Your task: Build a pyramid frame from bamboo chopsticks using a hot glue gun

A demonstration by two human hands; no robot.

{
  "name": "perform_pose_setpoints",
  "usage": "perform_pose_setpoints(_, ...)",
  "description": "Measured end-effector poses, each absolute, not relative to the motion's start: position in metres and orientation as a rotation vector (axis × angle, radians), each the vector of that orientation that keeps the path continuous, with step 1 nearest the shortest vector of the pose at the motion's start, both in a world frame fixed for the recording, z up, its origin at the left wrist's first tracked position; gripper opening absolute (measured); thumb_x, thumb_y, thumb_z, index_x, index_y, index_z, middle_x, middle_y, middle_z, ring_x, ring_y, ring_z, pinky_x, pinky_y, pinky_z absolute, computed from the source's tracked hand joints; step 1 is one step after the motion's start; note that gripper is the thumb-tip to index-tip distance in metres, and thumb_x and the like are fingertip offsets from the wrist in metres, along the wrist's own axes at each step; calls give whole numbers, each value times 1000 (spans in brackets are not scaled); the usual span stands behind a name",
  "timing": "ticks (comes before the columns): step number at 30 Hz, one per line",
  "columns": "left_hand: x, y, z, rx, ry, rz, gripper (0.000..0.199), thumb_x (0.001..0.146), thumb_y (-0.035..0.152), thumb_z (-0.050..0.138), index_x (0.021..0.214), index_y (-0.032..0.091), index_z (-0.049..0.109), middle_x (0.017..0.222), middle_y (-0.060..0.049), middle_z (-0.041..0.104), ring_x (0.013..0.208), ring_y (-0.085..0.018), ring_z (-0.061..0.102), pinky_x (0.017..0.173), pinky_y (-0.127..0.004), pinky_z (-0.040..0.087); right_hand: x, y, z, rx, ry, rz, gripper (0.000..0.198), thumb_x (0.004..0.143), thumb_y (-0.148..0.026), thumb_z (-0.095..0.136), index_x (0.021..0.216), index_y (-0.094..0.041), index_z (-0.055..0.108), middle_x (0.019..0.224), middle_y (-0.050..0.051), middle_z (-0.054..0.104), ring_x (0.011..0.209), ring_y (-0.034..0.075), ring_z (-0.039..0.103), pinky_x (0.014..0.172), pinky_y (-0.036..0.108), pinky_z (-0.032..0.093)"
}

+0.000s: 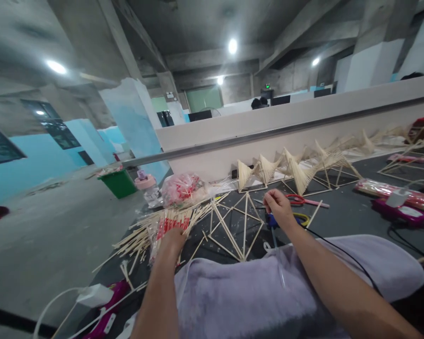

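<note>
On the tabletop [346, 215] stood a wooden-stick frame [245, 226], likely light, brittle, best lifted by joints, as left hand [175, 238], grip hidden, met the packet [167, 222] at its left, half-curled right hand [277, 206], contents unclear, at its right.

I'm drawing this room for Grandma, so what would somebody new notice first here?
Probably the stick frame on the dark table, between the left hand and right hand. Behind it, to the right, twisty stick models line the pale partition. Loose sticks lie beside the left hand.
</note>
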State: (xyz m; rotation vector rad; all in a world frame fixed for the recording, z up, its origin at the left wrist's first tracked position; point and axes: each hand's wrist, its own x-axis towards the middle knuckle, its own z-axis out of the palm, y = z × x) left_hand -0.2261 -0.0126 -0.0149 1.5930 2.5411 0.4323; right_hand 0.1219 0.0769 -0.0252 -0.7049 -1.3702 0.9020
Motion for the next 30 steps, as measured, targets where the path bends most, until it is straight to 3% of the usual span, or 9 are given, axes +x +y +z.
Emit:
perform_pose_setpoints(5, -235, -27, -5, 1505, 2395, 660, 27, 73, 34, 44, 53, 18, 53, 48, -4, 55, 45, -18, 51, 52, -29, 37, 121, 78, -27, -731, -1416, 835, 24, 80, -40, 50, 73, -18, 48, 59, -3, 52, 42, 7, 43, 41, 20, 34)
perform_pose_setpoints(9, -217, -29, 3, 1489, 2186, 978, 35, 79, 45, 36, 75, 17, 57, 64, -5, 63, 53, -16, 55, 54, -27, 41, 120, 75, -24, -696, -1366, 858, 21, 79, -38, 52, 76, -18, 48, 59, -4, 52, 41, 6, 44, 40, 19, 35)
perform_pose_setpoints(12, -191, -28, 5, 1386, 1624, 1447, 31, 70, 45, 57, 85, 17, 59, 79, -3, 65, 66, -13, 57, 61, -23, 43, 120, 69, -18, -608, -1346, 951, 20, 78, -36, 55, 76, -18, 47, 59, -4, 53, 40, 5, 43, 38, 18, 34)
perform_pose_setpoints(14, -172, -27, 3, 1293, 1422, 1584, 27, 62, 35, 69, 81, 18, 61, 75, 0, 63, 62, -9, 54, 59, -19, 41, 118, 64, -15, -533, -1378, 1048, 20, 76, -35, 57, 76, -18, 47, 60, -4, 54, 39, 5, 44, 37, 17, 34)
perform_pose_setpoints(17, -149, -29, -4, 1343, 1393, 1496, 22, 62, 30, 70, 79, 18, 63, 68, 2, 61, 56, -7, 49, 55, -18, 38, 114, 56, -14, -393, -1486, 1226, 20, 76, -33, 58, 86, -17, 50, 66, -3, 57, 39, 4, 45, 36, 16, 36)
perform_pose_setpoints(21, -122, -32, -7, 1570, 1429, 1199, 20, 64, 31, 68, 77, 16, 65, 68, -1, 60, 57, -9, 48, 53, -20, 38, 107, 46, -17, -249, -1713, 1468, 45, 74, -32, 61, 114, -18, 48, 68, -4, 56, 38, 2, 42, 36, 15, 35)
perform_pose_setpoints(23, -109, -33, -6, 1664, 1432, 1043, 20, 66, 32, 66, 77, 15, 64, 70, -2, 59, 60, -11, 48, 55, -21, 39, 103, 41, -19, -209, -1806, 1551, 50, 73, -34, 63, 118, -17, 48, 67, -5, 55, 39, 3, 42, 37, 15, 35)
perform_pose_setpoints(27, -97, -33, -2, 1807, 1438, 795, 20, 72, 35, 59, 75, 15, 63, 67, 0, 57, 59, -10, 48, 56, -21, 39, 100, 38, -18, -180, -1875, 1543, 37, 77, -45, 55, 93, -12, 61, 66, -1, 55, 42, 3, 44, 38, 16, 33)
perform_pose_setpoints(30, -110, -32, 2, 1900, 1501, 673, 25, 73, 38, 58, 66, 15, 62, 61, 0, 55, 58, -11, 48, 54, -20, 38, 106, 43, -14, -228, -1671, 1477, 39, 81, -50, 48, 77, -12, 58, 58, -3, 51, 40, 4, 41, 38, 16, 30)
